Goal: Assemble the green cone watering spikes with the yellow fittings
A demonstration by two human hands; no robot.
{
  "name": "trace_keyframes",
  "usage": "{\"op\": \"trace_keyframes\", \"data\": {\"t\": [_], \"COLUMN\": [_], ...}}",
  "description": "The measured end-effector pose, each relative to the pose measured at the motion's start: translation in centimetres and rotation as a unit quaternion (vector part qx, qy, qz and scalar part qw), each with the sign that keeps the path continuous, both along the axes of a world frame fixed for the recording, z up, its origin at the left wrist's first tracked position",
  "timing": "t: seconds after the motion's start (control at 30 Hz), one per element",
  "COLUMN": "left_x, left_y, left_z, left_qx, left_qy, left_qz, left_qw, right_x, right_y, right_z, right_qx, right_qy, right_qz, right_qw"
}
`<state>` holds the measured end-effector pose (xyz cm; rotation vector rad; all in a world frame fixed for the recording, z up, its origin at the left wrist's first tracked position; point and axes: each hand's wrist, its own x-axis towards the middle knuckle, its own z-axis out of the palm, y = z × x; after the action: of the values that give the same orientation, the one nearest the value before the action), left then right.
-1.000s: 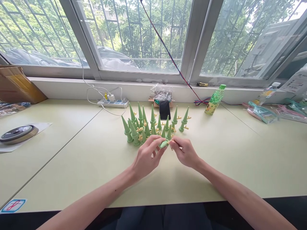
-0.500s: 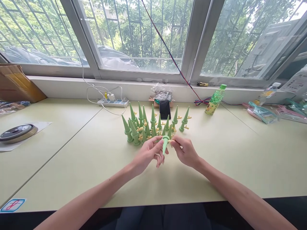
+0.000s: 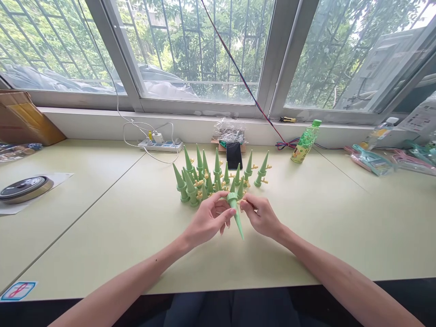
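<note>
Between both hands I hold a green plastic cone spike [image 3: 237, 215], its tip pointing down toward me. My left hand [image 3: 207, 220] pinches its round top end with thumb and fingers. My right hand [image 3: 260, 215] is closed in a pinch on a small yellow piece at the side of the spike's top. Just behind the hands stands a cluster of several upright green cone spikes [image 3: 211, 176] with small yellow side pieces, on the pale green table [image 3: 136, 218].
A black phone [image 3: 234, 156] and a clear plastic packet [image 3: 229, 132] lie behind the cluster. A green drink bottle [image 3: 305, 141] stands at right, a power strip [image 3: 160, 146] with white cable at left, a round disc [image 3: 24, 189] far left, packaged goods [image 3: 374, 161] far right.
The spike lay sideways between my fingers, then turned tip-down, and its tip now swings further toward me. Both hands stayed in place in front of the cluster.
</note>
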<state>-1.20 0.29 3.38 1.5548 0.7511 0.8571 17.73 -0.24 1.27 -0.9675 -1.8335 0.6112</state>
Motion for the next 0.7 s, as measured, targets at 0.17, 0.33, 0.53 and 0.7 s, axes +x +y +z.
{"op": "trace_keyframes", "data": {"t": [0.17,0.33,0.53,0.7], "left_x": [0.0,0.0,0.0,0.1], "left_y": [-0.2,0.0,0.2,0.2], "left_z": [-0.6,-1.1,-1.5,-1.6], "left_qx": [0.12,0.198,0.231,0.241], "left_qy": [0.057,0.1,0.132,0.14], "left_qz": [0.045,0.077,0.084,0.085], "left_qw": [0.99,0.972,0.96,0.957], "right_x": [0.0,0.0,0.0,0.0], "right_y": [-0.1,-0.2,-0.2,-0.3], "right_z": [0.0,0.1,0.2,0.3], "right_qx": [-0.031,-0.07,-0.094,-0.103], "right_qy": [0.013,0.029,0.034,0.035], "right_qz": [0.003,0.011,0.009,0.003], "right_qw": [0.999,0.997,0.995,0.994]}}
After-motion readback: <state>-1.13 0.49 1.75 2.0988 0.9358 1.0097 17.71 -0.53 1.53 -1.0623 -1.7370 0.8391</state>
